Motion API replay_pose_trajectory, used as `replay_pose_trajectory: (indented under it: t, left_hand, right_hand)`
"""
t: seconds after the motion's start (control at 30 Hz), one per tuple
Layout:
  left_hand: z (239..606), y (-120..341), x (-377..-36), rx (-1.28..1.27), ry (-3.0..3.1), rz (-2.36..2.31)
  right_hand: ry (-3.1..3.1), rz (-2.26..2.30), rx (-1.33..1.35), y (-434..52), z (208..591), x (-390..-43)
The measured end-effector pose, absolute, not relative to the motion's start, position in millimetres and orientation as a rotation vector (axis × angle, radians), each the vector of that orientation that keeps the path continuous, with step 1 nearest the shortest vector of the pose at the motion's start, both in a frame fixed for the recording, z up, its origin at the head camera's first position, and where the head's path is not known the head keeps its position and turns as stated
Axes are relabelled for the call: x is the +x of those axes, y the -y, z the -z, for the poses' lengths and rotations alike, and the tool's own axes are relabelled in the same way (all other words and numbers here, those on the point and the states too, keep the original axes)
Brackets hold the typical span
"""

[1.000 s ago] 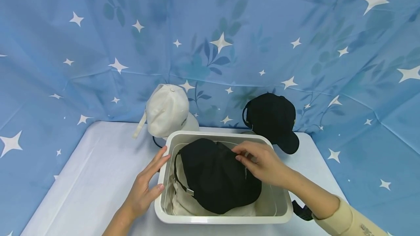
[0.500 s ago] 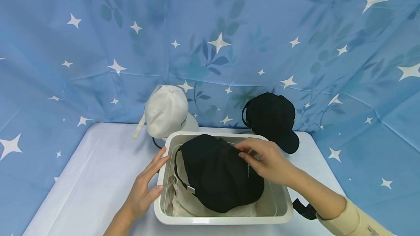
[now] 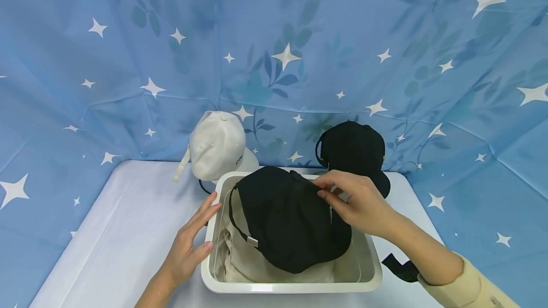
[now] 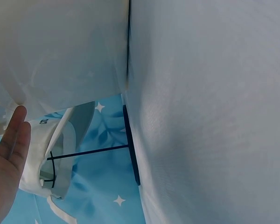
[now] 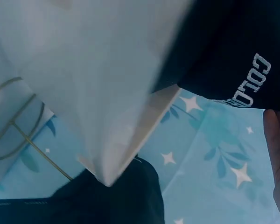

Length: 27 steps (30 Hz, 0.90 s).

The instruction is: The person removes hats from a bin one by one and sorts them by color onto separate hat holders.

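Note:
A black baseball cap [image 3: 291,222] with a strap and metal buckle at its back lies tilted over the white plastic bin [image 3: 291,288]. My right hand [image 3: 359,201] pinches the cap's crown near its front, beside the pale lettering [image 5: 252,81] seen in the right wrist view. My left hand [image 3: 186,246] rests with straight fingers against the bin's left rim; its fingertips touch the bin wall in the left wrist view. Beige cloth [image 3: 274,270] lies inside the bin beneath the cap.
Behind the bin, a white cap [image 3: 216,146] sits on a stand at left and another black cap [image 3: 355,149] at right. A black strap-like piece [image 3: 400,268] lies right of the bin. The white table [image 3: 128,222] ends at a blue star-patterned curtain [image 3: 274,61].
My right hand has moved up and to the right, and the black cap has risen with it, showing more of the beige cloth. The left hand has stayed at the rim.

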<state>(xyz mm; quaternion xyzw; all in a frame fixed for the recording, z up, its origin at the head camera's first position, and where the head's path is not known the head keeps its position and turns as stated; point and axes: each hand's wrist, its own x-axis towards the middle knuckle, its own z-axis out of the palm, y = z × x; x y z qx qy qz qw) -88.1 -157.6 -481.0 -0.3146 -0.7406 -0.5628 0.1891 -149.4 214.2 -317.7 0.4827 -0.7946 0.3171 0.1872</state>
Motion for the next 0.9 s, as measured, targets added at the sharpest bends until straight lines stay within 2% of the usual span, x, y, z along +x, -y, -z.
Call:
replay_pose_trajectory:
  t: [0.9]
  left_hand:
    - [481.8, 157.6, -86.8, -0.886, 2.079, 1.586]
  right_hand:
    - [2.231, -0.745, 1.286, -229.6, 261.3, -142.0]
